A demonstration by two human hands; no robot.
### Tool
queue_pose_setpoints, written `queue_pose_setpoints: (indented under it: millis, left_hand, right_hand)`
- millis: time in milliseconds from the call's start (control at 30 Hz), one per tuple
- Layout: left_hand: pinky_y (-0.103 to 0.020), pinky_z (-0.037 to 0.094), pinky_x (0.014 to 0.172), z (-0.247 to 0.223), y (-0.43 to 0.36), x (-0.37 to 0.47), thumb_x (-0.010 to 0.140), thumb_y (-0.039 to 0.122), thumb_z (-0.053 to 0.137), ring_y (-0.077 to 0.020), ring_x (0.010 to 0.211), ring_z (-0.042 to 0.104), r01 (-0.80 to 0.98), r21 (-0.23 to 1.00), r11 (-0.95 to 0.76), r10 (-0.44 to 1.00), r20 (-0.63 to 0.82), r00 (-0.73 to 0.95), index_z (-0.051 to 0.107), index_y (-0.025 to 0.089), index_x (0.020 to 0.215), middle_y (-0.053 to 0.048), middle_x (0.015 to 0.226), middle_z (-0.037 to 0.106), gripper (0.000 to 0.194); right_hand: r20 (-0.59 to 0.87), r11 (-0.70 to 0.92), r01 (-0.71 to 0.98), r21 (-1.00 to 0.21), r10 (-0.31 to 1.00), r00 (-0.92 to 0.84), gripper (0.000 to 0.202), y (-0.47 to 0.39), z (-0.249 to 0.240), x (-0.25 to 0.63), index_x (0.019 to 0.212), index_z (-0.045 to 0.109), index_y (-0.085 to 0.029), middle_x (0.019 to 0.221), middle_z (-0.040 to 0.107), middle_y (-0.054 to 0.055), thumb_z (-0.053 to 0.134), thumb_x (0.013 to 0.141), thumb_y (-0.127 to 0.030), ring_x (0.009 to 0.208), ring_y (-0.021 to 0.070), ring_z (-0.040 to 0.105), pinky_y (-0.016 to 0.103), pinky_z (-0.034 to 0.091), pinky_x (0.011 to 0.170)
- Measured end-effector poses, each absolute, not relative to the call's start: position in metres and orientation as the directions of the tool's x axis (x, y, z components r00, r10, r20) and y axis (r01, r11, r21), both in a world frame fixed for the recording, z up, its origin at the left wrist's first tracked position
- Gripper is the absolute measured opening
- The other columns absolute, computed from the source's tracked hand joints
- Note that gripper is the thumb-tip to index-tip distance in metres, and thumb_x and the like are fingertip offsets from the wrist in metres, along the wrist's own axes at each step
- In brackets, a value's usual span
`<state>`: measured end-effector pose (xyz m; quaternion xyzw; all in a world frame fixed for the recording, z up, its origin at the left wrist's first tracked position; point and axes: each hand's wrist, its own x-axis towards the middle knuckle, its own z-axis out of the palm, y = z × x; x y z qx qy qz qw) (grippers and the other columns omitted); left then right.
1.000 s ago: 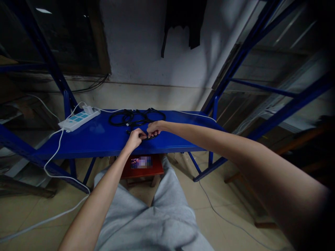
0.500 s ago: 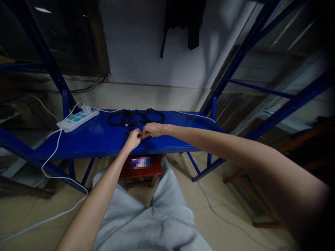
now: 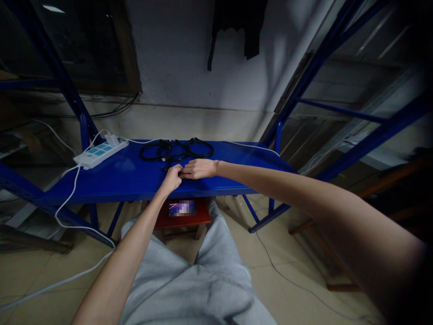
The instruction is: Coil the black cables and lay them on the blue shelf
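Note:
Coiled black cables [image 3: 200, 147] lie in loops on the blue shelf [image 3: 101, 185], just beyond my hands. My left hand [image 3: 172, 178] is closed near the shelf's front edge, its fingertips against those of my right hand. My right hand [image 3: 199, 169] is bent over with its fingers pressed together. A little black cable shows by the left fingers; what lies between the two hands is mostly hidden.
A white power strip [image 3: 100, 154] with a plug sits at the shelf's left, its white cord hanging down. Below the front edge is a red stool [image 3: 162, 221] bearing a pixelated picture. Blue uprights stand at both sides.
My right hand has turned flatter over the fingertips of my left and shifted slightly right. My left hand has barely moved. The view has shifted slightly.

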<state>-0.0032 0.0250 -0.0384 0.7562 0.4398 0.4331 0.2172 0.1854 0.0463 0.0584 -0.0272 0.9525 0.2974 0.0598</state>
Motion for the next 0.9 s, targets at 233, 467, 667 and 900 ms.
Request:
queue_pose_setpoints:
  millis: [233, 467, 667, 900]
  left_hand:
    - [-0.033, 0.05, 0.08, -0.04, 0.027, -0.004, 0.076, 0.011, 0.063, -0.0214, 0.082, 0.062, 0.48, 0.696, -0.534, 0.844, 0.466, 0.265, 0.063, 0.016, 0.069, -0.006, 0.082, 0.066, 0.009]
    - [-0.032, 0.049, 0.081, -0.039, 0.025, -0.001, 0.078, 0.013, 0.064, -0.0196, 0.082, 0.062, 0.456, 0.719, -0.524, 0.851, 0.462, 0.25, 0.065, 0.016, 0.07, -0.005, 0.083, 0.066, 0.009]
    - [-0.033, 0.051, 0.086, -0.034, 0.022, 0.002, 0.069, 0.009, 0.066, -0.0201, 0.087, 0.063, 0.454, 0.715, -0.532, 0.847, 0.435, 0.307, 0.068, 0.015, 0.074, -0.004, 0.087, 0.068, 0.008]
    - [-0.038, 0.051, 0.092, -0.034, 0.023, 0.004, 0.071, 0.018, 0.077, -0.0238, 0.093, 0.064, 0.479, 0.699, -0.53, 0.847, 0.417, 0.329, 0.071, 0.016, 0.084, -0.007, 0.094, 0.072, 0.015]
  right_hand:
    - [-0.169, 0.817, -0.142, 0.558, -0.056, -0.984, 0.038, 0.053, 0.056, 0.189, 0.128, 0.062, -0.013, 0.115, 0.068, 0.015, 0.037, 0.101, -0.004, 0.095, 0.0188, 0.064, 0.034, 0.047, 0.08]
    - [-0.143, 0.874, -0.044, 0.484, 0.029, -0.989, 0.034, 0.052, 0.056, 0.191, 0.125, 0.063, -0.014, 0.113, 0.068, 0.015, 0.038, 0.102, -0.006, 0.103, 0.0204, 0.063, 0.034, 0.049, 0.083]
    - [-0.113, 0.904, 0.147, 0.402, 0.208, -0.972, 0.026, 0.038, 0.056, 0.191, 0.118, 0.064, -0.01, 0.119, 0.066, 0.016, 0.045, 0.101, -0.008, 0.11, 0.0212, 0.062, 0.035, 0.05, 0.088]
    - [-0.151, 0.911, 0.21, 0.356, 0.277, -0.949, 0.027, 0.026, 0.064, 0.19, 0.121, 0.062, -0.011, 0.121, 0.065, 0.016, 0.045, 0.101, -0.008, 0.112, 0.0221, 0.062, 0.035, 0.05, 0.089]
